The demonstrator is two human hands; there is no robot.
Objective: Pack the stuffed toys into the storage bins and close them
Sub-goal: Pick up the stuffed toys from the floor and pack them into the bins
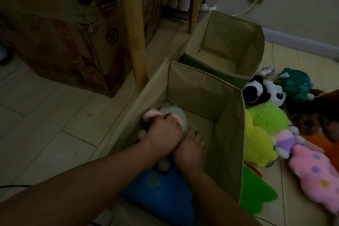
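Both my hands are down inside the near beige storage bin [229, 134]. My left hand [163, 132] grips a pale grey stuffed toy with pink ears [174, 115] from above. My right hand [190, 149] holds the same toy from the right side, fingers partly under it. A blue stuffed toy [159, 194] lies in the bin's near end under my forearms. A second beige bin [255, 42] stands open and empty behind it. Several stuffed toys lie on the floor to the right: a panda [264, 91], a lime-green one [267, 117], a teal spotted one [295, 84] and a pink spotted one [317, 176].
A wooden table leg [134, 33] stands just left of the bins, with taped cardboard boxes [64, 29] behind it. A white cable [247, 8] runs from a wall socket at the back. A green toy [255, 192] lies against the near bin's right wall. Tiled floor stretches left.
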